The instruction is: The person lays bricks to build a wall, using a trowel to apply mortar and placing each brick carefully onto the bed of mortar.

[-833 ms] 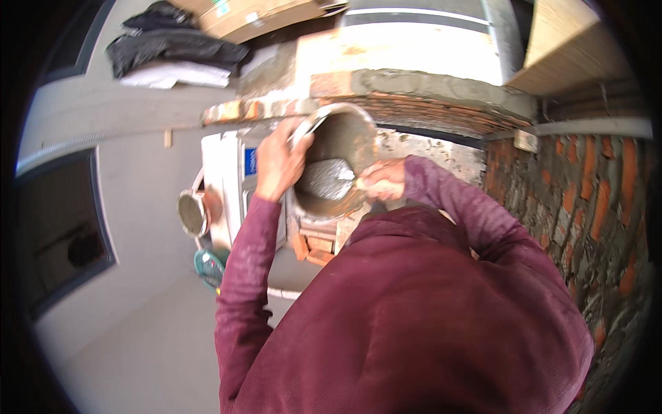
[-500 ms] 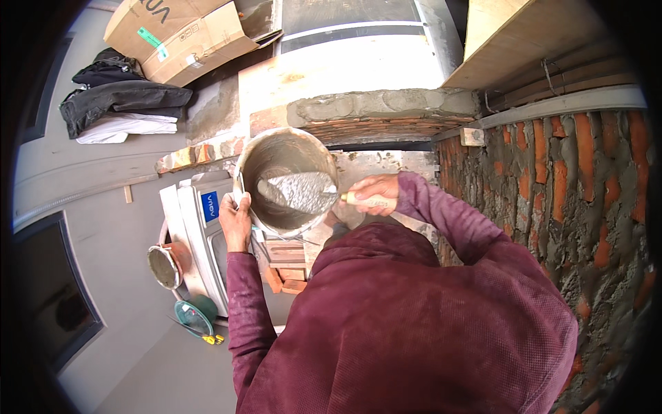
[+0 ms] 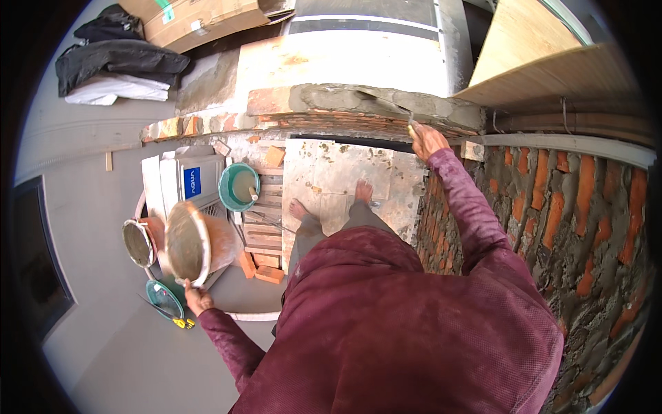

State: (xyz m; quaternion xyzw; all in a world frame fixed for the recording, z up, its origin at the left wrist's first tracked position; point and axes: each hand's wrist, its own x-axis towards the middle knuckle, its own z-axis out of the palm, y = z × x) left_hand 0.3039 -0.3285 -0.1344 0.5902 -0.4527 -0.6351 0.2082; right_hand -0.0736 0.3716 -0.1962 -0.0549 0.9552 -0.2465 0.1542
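My left hand grips the rim of a mortar-smeared bucket, held tilted out to the left, its mouth turned up and its inside coated grey. My right hand is closed round the handle of a trowel. The trowel's thin blade lies over the wet mortar along the top of a low brick wall, reaching left from the hand. Whether the blade touches the mortar I cannot make out.
A green bucket of murky water stands beside wooden slats and loose bricks. Another bucket and a green basin are at the left. Rough brickwork rises at right. A cardboard box and dark clothes lie far left.
The trowel, loaded with mortar over the bucket before, has moved up and right onto the wall top. My left hand has swung the bucket down and left, uncovering my feet and the green bucket.
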